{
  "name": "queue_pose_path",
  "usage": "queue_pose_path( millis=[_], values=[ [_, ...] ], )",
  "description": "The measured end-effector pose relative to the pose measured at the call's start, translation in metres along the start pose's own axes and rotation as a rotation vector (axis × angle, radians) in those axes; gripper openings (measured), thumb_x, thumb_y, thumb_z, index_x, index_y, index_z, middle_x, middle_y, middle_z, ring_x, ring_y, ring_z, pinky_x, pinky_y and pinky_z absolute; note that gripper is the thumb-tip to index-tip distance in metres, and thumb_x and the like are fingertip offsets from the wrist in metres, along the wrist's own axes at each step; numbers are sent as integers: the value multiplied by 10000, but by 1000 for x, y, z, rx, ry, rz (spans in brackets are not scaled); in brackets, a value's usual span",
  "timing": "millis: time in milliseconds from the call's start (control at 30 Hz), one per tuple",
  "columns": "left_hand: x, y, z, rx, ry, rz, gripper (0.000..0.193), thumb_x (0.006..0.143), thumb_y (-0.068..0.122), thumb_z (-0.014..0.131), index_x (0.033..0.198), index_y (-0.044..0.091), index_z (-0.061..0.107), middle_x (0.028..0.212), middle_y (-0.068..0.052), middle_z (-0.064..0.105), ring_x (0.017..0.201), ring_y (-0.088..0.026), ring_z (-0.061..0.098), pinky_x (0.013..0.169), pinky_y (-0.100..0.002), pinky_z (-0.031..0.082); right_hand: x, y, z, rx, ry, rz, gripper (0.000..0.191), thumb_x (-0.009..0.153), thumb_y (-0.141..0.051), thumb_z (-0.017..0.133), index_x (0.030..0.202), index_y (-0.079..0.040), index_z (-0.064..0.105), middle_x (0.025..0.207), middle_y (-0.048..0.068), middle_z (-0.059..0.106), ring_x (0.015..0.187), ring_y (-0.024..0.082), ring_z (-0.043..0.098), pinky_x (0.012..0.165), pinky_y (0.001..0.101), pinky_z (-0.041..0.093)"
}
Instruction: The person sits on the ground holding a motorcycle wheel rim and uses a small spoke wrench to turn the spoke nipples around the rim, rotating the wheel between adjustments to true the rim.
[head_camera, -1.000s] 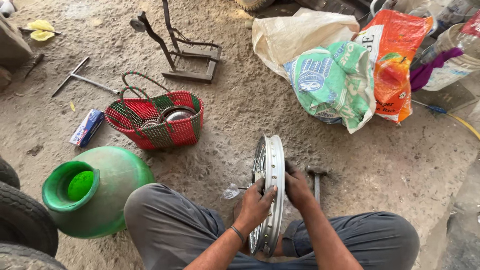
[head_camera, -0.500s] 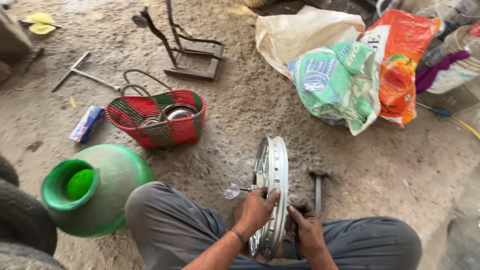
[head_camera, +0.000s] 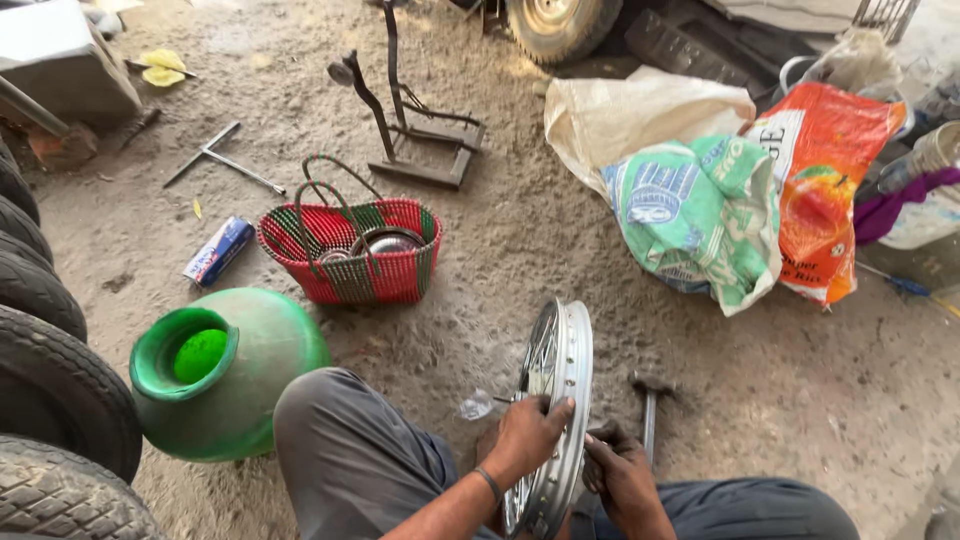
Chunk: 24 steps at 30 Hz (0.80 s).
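A shiny spoked wheel rim (head_camera: 565, 370) stands upright on the dirt floor between my knees. My left hand (head_camera: 528, 433) grips the rim's left edge, fingers curled over the metal. On the rim's right side, lower down, my right hand (head_camera: 618, 468) rests with fingers bent against it; whether it holds anything small is hidden. A hammer (head_camera: 650, 408) lies on the ground just right of the rim.
A green plastic pot (head_camera: 225, 375) stands left of my knee, tyres (head_camera: 55, 400) stacked beyond it. A red-green woven basket (head_camera: 352, 262) holds metal vessels. Farther off are a metal stand (head_camera: 415, 135), a T-shaped wrench (head_camera: 222, 158) and filled sacks (head_camera: 700, 210).
My right hand has slid down from the rim's top to its lower right side. The view has shifted slightly; the rim stays upright.
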<state>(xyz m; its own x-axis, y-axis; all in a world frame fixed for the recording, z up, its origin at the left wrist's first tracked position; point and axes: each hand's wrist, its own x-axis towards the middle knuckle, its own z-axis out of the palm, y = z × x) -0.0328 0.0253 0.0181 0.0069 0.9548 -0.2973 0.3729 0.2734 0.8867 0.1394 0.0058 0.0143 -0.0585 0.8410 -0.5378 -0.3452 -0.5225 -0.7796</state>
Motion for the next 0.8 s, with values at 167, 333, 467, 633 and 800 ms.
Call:
queue_pose_path(
  millis=[167, 333, 467, 633, 800],
  values=[
    [-2, 2, 2, -28, 24, -15, 472, 929, 459, 627, 908, 1, 736, 833, -227, 731, 831, -387, 732, 762, -475, 540, 14, -34, 16, 138, -270, -93, 101, 971, -88, 636, 1052, -48, 591, 620, 26, 551, 493, 133, 520, 456, 288, 441],
    [-5, 3, 0, -145, 78, 156, 385, 930, 360, 662, 972, -19, 714, 842, -217, 730, 807, -344, 741, 732, -444, 549, 30, -55, 54, 198, -133, 19, 315, 945, -106, 562, 1251, -56, 619, 805, 30, 700, 643, 131, 656, 582, 272, 535],
    [-8, 6, -4, -217, 58, 171, 329, 925, 306, 670, 984, -16, 701, 799, -212, 723, 751, -301, 738, 684, -418, 544, 43, -54, 60, -115, -121, -208, 327, 946, -124, 571, 1261, -49, 619, 986, -16, 770, 821, 82, 722, 739, 238, 588],
    [-11, 11, -4, -197, 93, 217, 341, 935, 280, 695, 852, -50, 675, 723, -224, 690, 656, -295, 705, 628, -425, 519, 44, -50, 20, -653, 65, -385, 290, 1077, -267, 591, 1009, -4, 692, 716, 55, 611, 611, 146, 540, 553, 333, 467],
    [-7, 9, -6, -227, 110, 279, 301, 940, 267, 682, 898, -30, 701, 759, -204, 711, 680, -288, 715, 634, -411, 525, 8, -8, -16, -1037, 102, -650, 328, 1087, -290, 571, 1003, 20, 639, 727, 40, 562, 621, 107, 572, 572, 291, 469]
  ],
)
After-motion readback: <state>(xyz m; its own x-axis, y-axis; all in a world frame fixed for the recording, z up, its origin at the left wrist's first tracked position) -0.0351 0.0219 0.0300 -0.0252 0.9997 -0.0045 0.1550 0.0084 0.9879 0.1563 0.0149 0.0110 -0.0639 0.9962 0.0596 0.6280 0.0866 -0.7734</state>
